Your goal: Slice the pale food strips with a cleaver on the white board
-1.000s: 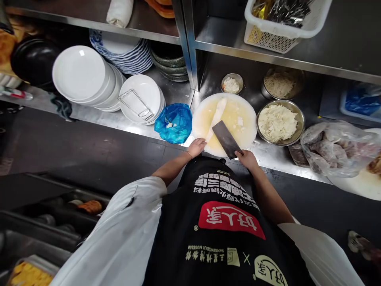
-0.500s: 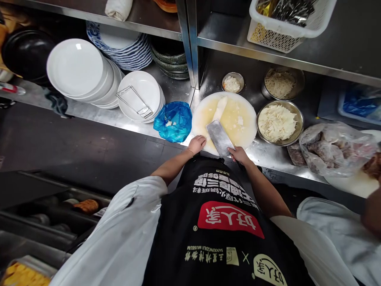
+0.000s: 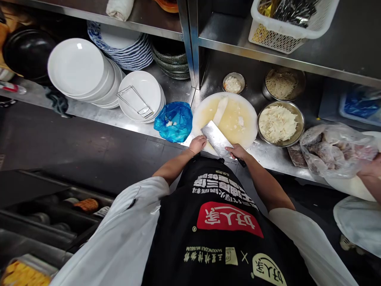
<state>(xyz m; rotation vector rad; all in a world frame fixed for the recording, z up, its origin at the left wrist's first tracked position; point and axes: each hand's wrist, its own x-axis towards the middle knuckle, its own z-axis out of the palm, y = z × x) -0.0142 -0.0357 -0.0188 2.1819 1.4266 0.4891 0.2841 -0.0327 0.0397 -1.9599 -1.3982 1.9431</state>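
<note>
My right hand [image 3: 236,151] grips the dark handle of a cleaver [image 3: 216,137], its broad blade tilted over the near edge of a round, yellowed cutting board [image 3: 248,133]. A long pale slab of food [image 3: 220,110] lies on the board, its near end by the blade. At the board's near left edge, my left hand [image 3: 197,144] is closed with curled fingers beside the blade; anything in them is hidden. White scraps [image 3: 241,121] rest right of the slab. A metal bowl of pale slices [image 3: 278,124] stands right of the board, a blue plastic bag [image 3: 174,121] left.
Plate stacks [image 3: 76,67] fill the left counter. Behind the board are a small bowl of white bits [image 3: 233,84] and a bowl of shreds [image 3: 281,84]. A shelf edge [image 3: 268,57] overhangs the back. At right, another person's hand [image 3: 370,174] touches a clear bag [image 3: 336,149].
The cleaver blade has shifted slightly left and turned, now catching more light. My left hand has barely moved. At right, the other person's hand has come to the clear bag and their sleeve has moved away.
</note>
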